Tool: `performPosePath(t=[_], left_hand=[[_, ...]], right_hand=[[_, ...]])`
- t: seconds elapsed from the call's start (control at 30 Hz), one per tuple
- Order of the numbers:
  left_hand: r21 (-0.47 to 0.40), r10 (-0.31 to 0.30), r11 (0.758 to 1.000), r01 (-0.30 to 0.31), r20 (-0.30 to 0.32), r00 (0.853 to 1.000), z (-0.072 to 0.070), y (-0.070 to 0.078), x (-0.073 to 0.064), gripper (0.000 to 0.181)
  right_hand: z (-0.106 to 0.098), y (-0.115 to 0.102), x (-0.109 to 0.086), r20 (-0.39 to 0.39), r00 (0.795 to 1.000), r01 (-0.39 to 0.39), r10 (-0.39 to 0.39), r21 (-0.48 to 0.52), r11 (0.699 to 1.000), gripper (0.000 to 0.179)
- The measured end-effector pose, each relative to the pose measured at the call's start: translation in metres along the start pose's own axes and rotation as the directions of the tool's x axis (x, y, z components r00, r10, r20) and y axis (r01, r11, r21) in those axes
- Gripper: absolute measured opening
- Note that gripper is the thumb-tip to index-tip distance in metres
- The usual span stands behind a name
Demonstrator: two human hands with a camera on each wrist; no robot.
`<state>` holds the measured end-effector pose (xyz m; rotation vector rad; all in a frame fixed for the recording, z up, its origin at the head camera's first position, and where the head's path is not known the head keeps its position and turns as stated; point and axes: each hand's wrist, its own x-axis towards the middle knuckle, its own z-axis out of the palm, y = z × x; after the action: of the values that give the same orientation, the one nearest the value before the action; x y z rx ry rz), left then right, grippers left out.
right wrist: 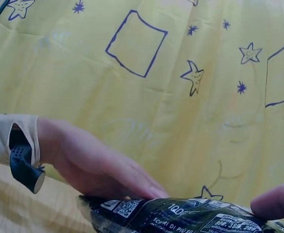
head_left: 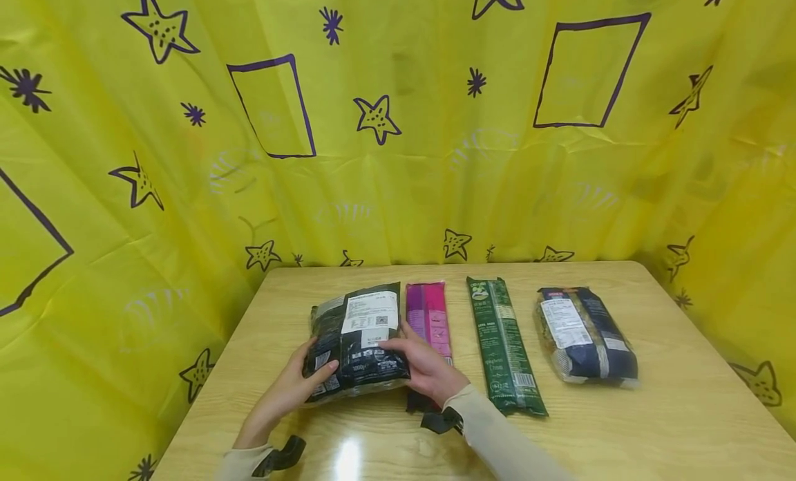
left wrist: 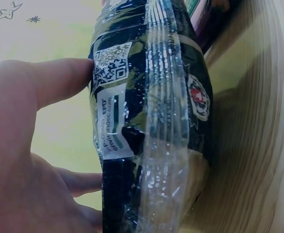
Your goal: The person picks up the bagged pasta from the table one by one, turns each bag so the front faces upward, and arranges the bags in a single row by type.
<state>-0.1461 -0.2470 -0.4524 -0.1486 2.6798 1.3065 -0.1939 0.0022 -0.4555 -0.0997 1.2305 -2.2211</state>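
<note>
A plump dark plastic food packet with white labels is held between both hands on the left side of the table. My left hand grips its left end, the thumb over the printed face near a QR code. At the opposite end, my right hand holds the packet with its thumb on top; the fingers underneath are mostly hidden. In the left wrist view, the packet's clear crimped seam faces the camera, close to the wooden table. The right wrist view shows the left hand across the packet.
Behind the right hand lies a long pink and purple packet, partly covered. Further right are a long green spaghetti packet and a navy packet with a white label. Yellow patterned curtain surrounds the wooden table.
</note>
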Motion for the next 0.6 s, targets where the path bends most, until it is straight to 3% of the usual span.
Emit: performPosePath(t=[0.37, 0.6], left_hand=[[-0.084, 0.04, 0.996, -0.042, -0.018, 0.999, 0.015, 0.002, 0.004, 0.089], [-0.141, 0.051, 0.989, -0.051, -0.003, 0.999, 0.023, 0.004, 0.003, 0.084]], right_hand=[[-0.001, -0.017, -0.011, 0.022, 0.999, 0.031, -0.031, -0.002, 1.0, 0.088], [-0.003, -0.024, -0.02, -0.031, 0.999, 0.022, -0.023, -0.022, 1.0, 0.096]])
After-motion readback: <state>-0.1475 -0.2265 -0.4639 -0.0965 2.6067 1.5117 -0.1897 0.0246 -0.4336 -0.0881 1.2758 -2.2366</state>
